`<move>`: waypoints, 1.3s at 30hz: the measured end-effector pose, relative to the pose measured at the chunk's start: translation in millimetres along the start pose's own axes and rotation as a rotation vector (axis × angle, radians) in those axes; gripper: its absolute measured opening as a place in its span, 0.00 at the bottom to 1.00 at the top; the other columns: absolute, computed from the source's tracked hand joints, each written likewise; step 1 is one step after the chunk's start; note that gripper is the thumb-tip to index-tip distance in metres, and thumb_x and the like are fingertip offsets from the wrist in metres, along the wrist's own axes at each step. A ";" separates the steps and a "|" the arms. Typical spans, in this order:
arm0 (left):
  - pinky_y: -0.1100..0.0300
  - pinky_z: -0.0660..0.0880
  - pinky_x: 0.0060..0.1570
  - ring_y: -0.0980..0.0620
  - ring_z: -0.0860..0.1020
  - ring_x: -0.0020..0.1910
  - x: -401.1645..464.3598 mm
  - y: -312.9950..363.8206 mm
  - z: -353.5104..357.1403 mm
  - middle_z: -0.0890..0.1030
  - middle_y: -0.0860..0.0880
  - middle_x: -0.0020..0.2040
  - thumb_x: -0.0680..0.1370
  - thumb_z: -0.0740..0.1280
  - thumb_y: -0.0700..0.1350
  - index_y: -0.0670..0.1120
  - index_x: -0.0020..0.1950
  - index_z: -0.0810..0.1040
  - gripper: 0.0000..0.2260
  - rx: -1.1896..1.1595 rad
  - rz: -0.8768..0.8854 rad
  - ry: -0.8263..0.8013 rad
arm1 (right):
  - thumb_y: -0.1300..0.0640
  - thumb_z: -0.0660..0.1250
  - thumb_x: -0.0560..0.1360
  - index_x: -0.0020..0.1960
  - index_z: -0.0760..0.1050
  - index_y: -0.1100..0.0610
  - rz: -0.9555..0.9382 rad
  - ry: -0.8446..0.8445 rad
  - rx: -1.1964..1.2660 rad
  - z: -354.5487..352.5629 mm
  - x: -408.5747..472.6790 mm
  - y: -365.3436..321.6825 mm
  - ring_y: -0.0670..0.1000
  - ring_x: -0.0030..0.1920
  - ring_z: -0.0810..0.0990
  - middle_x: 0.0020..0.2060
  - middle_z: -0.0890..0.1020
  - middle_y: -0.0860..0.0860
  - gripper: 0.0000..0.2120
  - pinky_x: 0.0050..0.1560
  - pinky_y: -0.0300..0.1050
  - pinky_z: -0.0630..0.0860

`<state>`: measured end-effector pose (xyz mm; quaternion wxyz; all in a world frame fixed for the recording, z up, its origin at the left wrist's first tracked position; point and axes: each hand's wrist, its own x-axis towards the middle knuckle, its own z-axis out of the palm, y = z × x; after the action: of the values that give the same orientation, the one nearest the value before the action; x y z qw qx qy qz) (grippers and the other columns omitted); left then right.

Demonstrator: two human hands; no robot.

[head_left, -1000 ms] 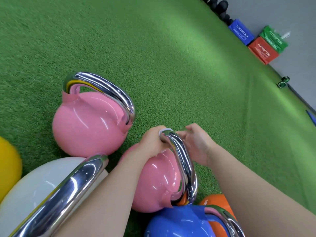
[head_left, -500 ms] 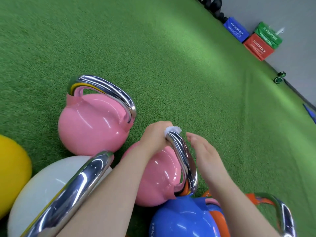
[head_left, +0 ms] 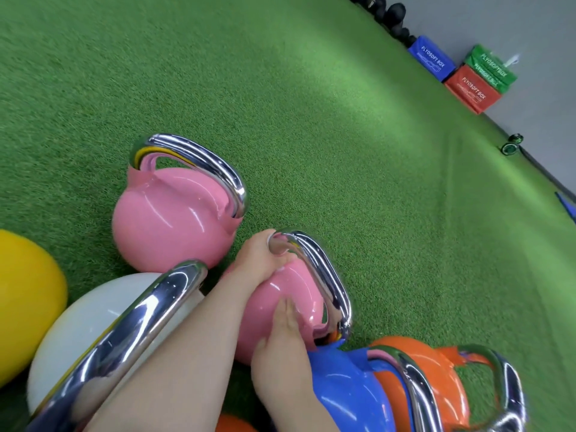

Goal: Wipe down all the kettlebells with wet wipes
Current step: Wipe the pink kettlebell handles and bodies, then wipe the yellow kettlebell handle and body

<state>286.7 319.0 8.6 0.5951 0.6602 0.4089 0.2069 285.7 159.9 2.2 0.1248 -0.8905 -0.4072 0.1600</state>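
Observation:
Several kettlebells with chrome handles stand close together on the green turf. My left hand grips the far end of the handle on the near pink kettlebell. A sliver of white wet wipe shows under its fingers. My right hand rests with straight fingers on that kettlebell's near side. A second pink kettlebell stands behind it to the left. Beside them are a white kettlebell, a yellow one, a blue one and an orange one.
Along the grey wall at the far right stand a blue soft box, a red soft box and a green soft box. Black weights lie beyond them. A small green wheel lies by the wall.
My left hand slid with the wipe from the handle's top down to its far end. My right hand left the handle and came down onto the pink body.

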 end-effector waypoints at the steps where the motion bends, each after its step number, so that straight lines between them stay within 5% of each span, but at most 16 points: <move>1: 0.60 0.69 0.36 0.56 0.73 0.33 -4.1 -1.9 -2.5 0.76 0.55 0.34 0.67 0.75 0.43 0.53 0.35 0.70 0.14 -0.007 0.007 0.020 | 0.57 0.55 0.74 0.74 0.52 0.45 0.002 -0.007 -0.005 -2.9 0.3 -1.6 0.45 0.72 0.59 0.73 0.59 0.43 0.30 0.71 0.41 0.61; 5: 0.64 0.72 0.24 0.55 0.75 0.26 -13.7 -3.5 -17.6 0.76 0.52 0.29 0.67 0.75 0.34 0.49 0.36 0.73 0.14 -0.171 0.030 -0.101 | 0.62 0.54 0.77 0.75 0.54 0.49 0.008 -0.094 -0.017 -29.3 -1.1 -9.9 0.46 0.73 0.59 0.74 0.58 0.45 0.28 0.71 0.40 0.59; 9: 0.66 0.73 0.26 0.61 0.73 0.23 -15.6 -2.8 -20.9 0.76 0.53 0.28 0.66 0.75 0.31 0.50 0.35 0.73 0.16 -0.189 0.057 -0.143 | 0.64 0.53 0.78 0.76 0.50 0.51 0.007 -0.174 -0.073 -48.4 -4.1 -17.3 0.44 0.74 0.55 0.76 0.52 0.46 0.29 0.72 0.37 0.53; 14: 0.53 0.77 0.44 0.50 0.78 0.37 -21.7 -15.8 -1.9 0.77 0.57 0.34 0.68 0.71 0.35 0.55 0.36 0.72 0.16 -0.117 0.044 0.146 | 0.65 0.53 0.76 0.76 0.53 0.53 0.005 -0.208 -0.132 -53.3 0.2 -20.0 0.46 0.75 0.53 0.77 0.50 0.51 0.29 0.71 0.37 0.50; 18: 0.54 0.74 0.52 0.47 0.79 0.50 -38.2 -12.1 11.2 0.81 0.50 0.48 0.71 0.69 0.42 0.52 0.52 0.74 0.12 -0.030 -0.016 0.368 | 0.63 0.49 0.74 0.75 0.54 0.55 -0.001 -0.146 -0.119 -45.4 -8.0 -19.6 0.45 0.76 0.51 0.76 0.53 0.51 0.29 0.71 0.35 0.50; 21: 0.52 0.70 0.58 0.45 0.76 0.57 -51.1 -15.1 16.8 0.78 0.45 0.55 0.72 0.70 0.51 0.45 0.61 0.71 0.21 0.137 -0.079 0.390 | 0.67 0.54 0.74 0.76 0.52 0.56 0.011 -0.110 -0.089 -40.9 -9.6 -19.6 0.46 0.76 0.51 0.76 0.52 0.52 0.31 0.70 0.34 0.50; 26: 0.53 0.56 0.70 0.40 0.63 0.70 -86.6 -27.4 18.9 0.66 0.34 0.69 0.78 0.61 0.47 0.33 0.70 0.62 0.26 0.357 -0.070 0.255 | 0.65 0.55 0.76 0.76 0.50 0.60 0.015 -0.157 -0.056 -44.5 -11.2 -20.8 0.48 0.76 0.50 0.76 0.51 0.54 0.30 0.70 0.34 0.46; 30: 0.56 0.56 0.69 0.47 0.64 0.70 -105.7 -1.0 21.8 0.68 0.41 0.70 0.80 0.51 0.43 0.42 0.69 0.68 0.19 0.468 0.099 -0.095 | 0.63 0.55 0.79 0.74 0.57 0.61 0.046 -0.166 0.014 -55.3 -28.9 -22.3 0.52 0.73 0.62 0.73 0.62 0.57 0.24 0.69 0.38 0.55; 34: 0.55 0.67 0.58 0.42 0.74 0.60 -120.1 42.1 26.7 0.77 0.38 0.61 0.82 0.51 0.42 0.39 0.63 0.74 0.17 0.444 0.075 -0.321 | 0.64 0.56 0.75 0.65 0.71 0.55 0.148 -0.076 0.090 -71.2 -58.7 -11.4 0.59 0.59 0.76 0.58 0.79 0.58 0.19 0.55 0.46 0.70; 39: 0.58 0.64 0.44 0.45 0.75 0.54 -157.0 84.3 32.1 0.77 0.38 0.54 0.82 0.52 0.45 0.35 0.60 0.74 0.17 0.319 0.149 -0.276 | 0.70 0.56 0.72 0.59 0.78 0.60 0.104 -0.108 0.279 -110.7 -98.7 4.7 0.52 0.62 0.75 0.58 0.80 0.55 0.20 0.59 0.35 0.67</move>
<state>244.8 179.4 116.0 0.5165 0.7964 0.3013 0.0904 270.8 71.2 120.1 0.2170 -0.8745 -0.3404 0.2688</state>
